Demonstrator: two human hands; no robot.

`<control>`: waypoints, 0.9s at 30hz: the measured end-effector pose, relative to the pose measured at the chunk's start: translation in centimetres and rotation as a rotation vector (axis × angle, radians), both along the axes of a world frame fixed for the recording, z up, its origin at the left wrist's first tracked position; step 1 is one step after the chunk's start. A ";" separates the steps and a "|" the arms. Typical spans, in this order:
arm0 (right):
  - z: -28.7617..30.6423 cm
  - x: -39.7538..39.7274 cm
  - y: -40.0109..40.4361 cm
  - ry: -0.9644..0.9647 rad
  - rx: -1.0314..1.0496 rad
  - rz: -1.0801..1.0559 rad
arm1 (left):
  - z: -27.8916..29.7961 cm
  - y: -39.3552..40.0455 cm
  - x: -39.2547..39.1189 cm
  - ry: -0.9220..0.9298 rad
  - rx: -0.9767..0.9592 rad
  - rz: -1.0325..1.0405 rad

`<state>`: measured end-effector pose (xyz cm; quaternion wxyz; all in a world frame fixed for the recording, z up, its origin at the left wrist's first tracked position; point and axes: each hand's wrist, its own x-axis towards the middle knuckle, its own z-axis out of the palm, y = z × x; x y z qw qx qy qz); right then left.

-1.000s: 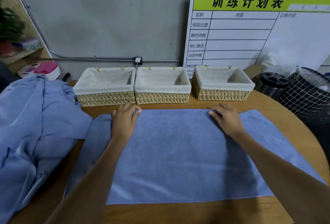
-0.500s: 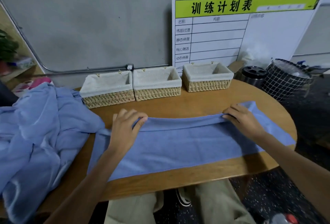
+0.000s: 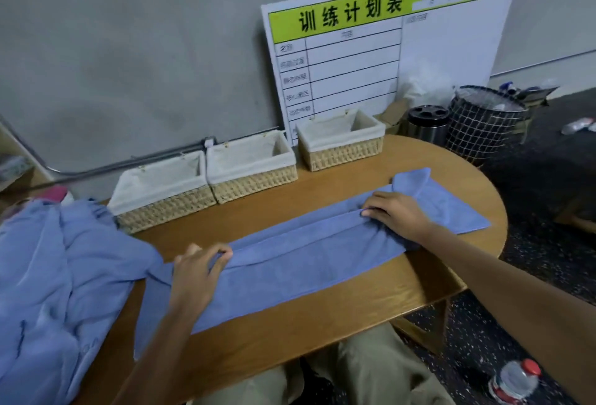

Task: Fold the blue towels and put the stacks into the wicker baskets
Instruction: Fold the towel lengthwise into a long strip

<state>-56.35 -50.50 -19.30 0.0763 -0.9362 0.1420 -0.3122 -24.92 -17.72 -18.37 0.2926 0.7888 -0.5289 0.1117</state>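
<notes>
A blue towel point(image 3: 300, 262) lies as a long band across the wooden table point(image 3: 338, 314), its far edge turned over toward me. My left hand point(image 3: 198, 270) pinches that turned edge near the towel's left end. My right hand point(image 3: 398, 216) grips the same edge near the right end, where a loose corner sticks out beyond it. Three wicker baskets with white liners stand in a row at the back: left point(image 3: 164, 191), middle point(image 3: 253, 167), right point(image 3: 342, 140). All three look empty.
A heap of unfolded blue towels point(image 3: 61, 275) covers the table's left side. A white schedule board point(image 3: 387, 46) leans on the wall behind the baskets. A black canister point(image 3: 427, 124) and a mesh bin point(image 3: 483, 124) stand at the right. A bottle point(image 3: 514, 382) lies on the floor.
Both hands took hold of the towel's far edge and drew it toward me, so the flat sheet became a narrower folded band. My view swung back and tilted to the left.
</notes>
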 end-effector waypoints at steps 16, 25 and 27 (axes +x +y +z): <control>-0.5 -6.1 3.9 0.038 -0.272 0.054 | 0.3 4.6 -3.8 -0.275 -0.155 -0.211; -0.1 -7.3 4.3 -0.002 -0.267 0.042 | -2.0 6.6 -1.8 -0.313 0.022 -0.230; -0.1 -7.5 4.4 -0.017 -0.281 0.041 | -1.8 7.0 -2.1 -0.396 0.034 -0.240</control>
